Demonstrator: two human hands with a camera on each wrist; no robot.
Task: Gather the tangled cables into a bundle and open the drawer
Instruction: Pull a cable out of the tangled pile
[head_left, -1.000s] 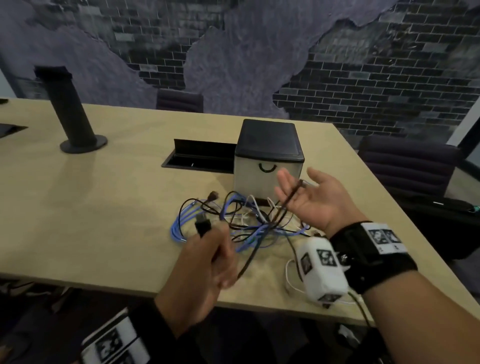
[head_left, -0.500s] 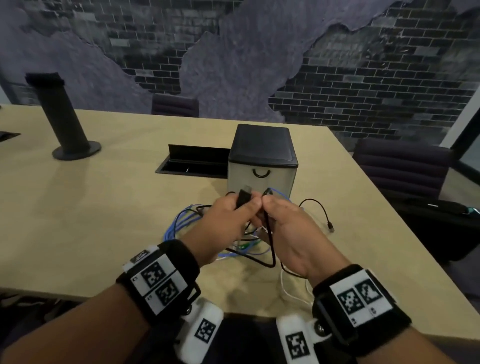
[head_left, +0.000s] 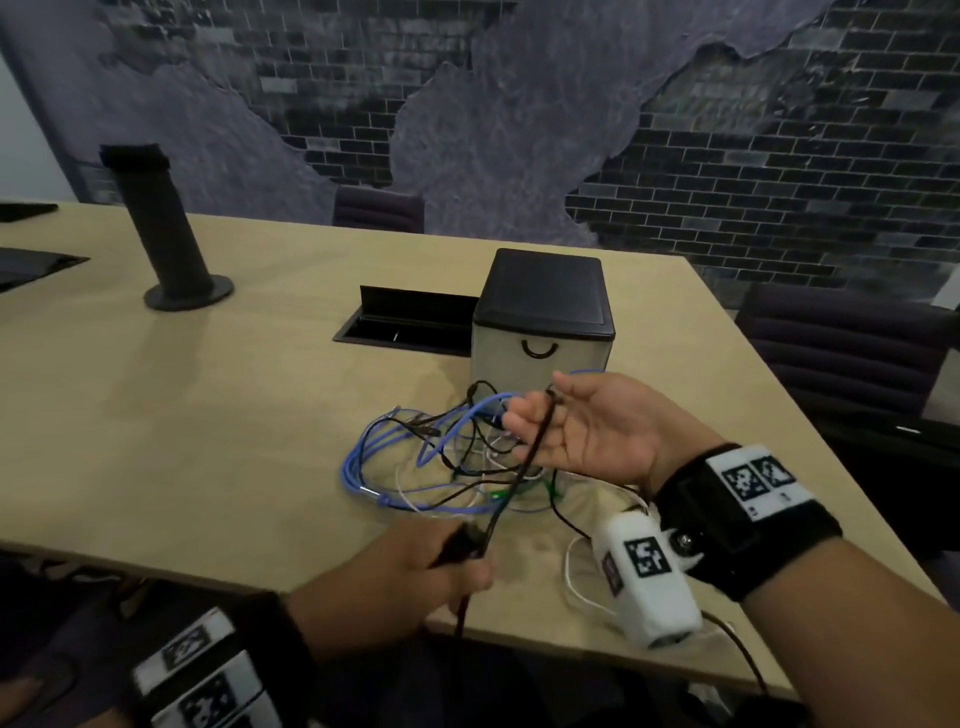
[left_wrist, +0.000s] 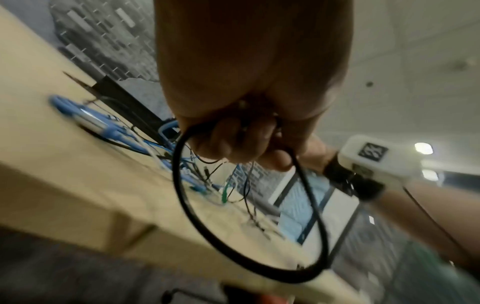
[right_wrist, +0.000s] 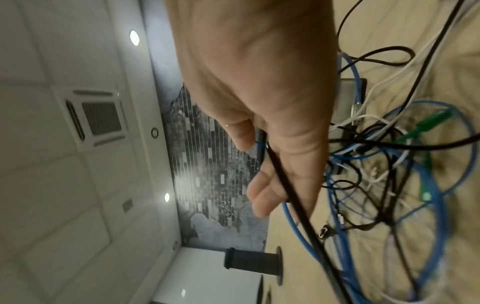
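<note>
a: which step is in hand?

b: the gathering step, by my reading. a black cable (head_left: 524, 462) runs taut from the left hand (head_left: 415, 577) at the near table edge up to the right hand (head_left: 587, 431), which is raised over the tangled cables (head_left: 441, 457). in the left wrist view a loop of that black cable (left_wrist: 249, 216) hangs below the fist. the drawer (head_left: 540, 358) stands just behind the tangle, shut, its handle untouched.

a: state of the left-hand fingers?

b: curled into a fist round the black cable, holding the loop.

a: and the right hand?

b: palm up, fingers (right_wrist: 262, 197) nearly straight and only a little spread. the black cable lies across them; the thumb sits close beside it, but a pinch cannot be confirmed.

a: what does the next move call for?

b: probably another turn of cable laid into the left fist. most of the tangle, blue, white and green strands, lies loose on the table (head_left: 156, 415), so the bundle is far from complete. strands cross each other, so a hard pull is likely to tighten knots; feed slack gently.
</note>
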